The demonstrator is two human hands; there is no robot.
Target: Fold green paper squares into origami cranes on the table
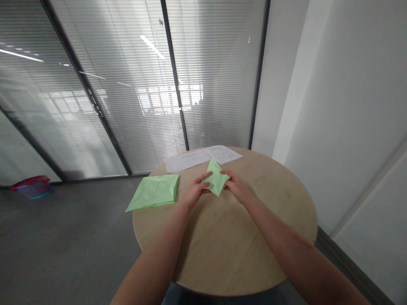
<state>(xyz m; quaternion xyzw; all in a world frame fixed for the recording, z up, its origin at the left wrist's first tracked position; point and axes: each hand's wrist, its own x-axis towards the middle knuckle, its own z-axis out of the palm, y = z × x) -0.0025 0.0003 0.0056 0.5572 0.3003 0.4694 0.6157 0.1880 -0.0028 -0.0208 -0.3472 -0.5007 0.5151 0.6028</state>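
Wears dark blue trousers (182,297), visible as a narrow strip at the bottom, too dim for detail. Has a bare left hand (194,190) and bare right hand (237,185), with bare forearms (171,243) tapering toward slim wrists.

In muted light, glare streaked glass panels (222,72) past the far edge of the table (280,190); soft shadows crossed it; lens distortion stretched the sides.

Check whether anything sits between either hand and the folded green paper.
Nothing visible does: the left hand and right hand both grip the folded green paper directly. The other green paper lies off to the left, the printed sheets beyond.
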